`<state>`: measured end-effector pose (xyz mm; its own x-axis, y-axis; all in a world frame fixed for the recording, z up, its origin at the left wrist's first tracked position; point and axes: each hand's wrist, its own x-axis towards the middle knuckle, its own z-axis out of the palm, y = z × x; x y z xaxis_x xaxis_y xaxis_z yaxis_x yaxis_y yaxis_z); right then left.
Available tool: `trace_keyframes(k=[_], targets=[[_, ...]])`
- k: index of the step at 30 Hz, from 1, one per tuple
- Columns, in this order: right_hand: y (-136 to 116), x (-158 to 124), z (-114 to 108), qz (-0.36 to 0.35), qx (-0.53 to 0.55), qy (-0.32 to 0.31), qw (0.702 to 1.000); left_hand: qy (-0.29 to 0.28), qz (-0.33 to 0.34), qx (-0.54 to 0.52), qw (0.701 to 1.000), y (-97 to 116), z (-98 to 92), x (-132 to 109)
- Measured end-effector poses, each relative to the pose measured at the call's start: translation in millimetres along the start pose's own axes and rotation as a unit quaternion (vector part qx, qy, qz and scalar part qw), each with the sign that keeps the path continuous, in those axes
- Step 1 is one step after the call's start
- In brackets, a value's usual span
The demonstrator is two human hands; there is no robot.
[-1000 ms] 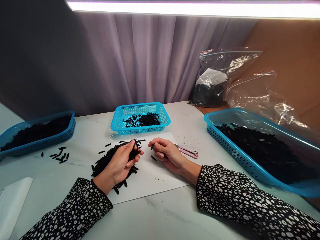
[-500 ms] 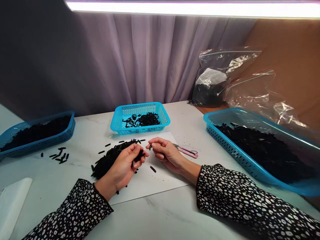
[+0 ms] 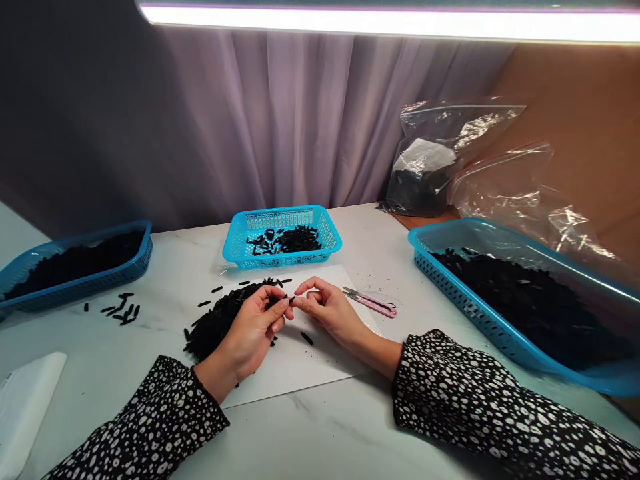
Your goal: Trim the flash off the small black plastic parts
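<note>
White table [image 3: 300,447], left hand [image 3: 250,330] half-curled, right hand [image 3: 336,317] loosely bent, both pinching a black bit [image 3: 292,301] at the fingertips; pile's [image 3: 213,327] at its nine o'clock, basket [image 3: 233,240] twelve, scissors [image 3: 377,305] three.

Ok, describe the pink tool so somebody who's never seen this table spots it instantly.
Start from the large blue basket at the right of the view. Between it and the right hand, a slim tool lies with its metal end toward that hand. Its pink handle sets it apart from the black pieces nearby.
</note>
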<state>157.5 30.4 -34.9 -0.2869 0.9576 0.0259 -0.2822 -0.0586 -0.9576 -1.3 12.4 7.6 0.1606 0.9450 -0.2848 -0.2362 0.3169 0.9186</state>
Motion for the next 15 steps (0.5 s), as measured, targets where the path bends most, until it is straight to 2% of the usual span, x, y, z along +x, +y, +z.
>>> trace_keyframes(k=[8,15], targets=[[1.3,2.1,-3.0,-0.006,0.026,-0.001,1.000,0.015,0.053,0.039,0.998,-1.7,3.2,0.0],[-2.7,1.8,-3.8,0.027,0.093,0.023,0.995,0.018,0.009,-0.028,0.999,2.6,2.4,-2.6]])
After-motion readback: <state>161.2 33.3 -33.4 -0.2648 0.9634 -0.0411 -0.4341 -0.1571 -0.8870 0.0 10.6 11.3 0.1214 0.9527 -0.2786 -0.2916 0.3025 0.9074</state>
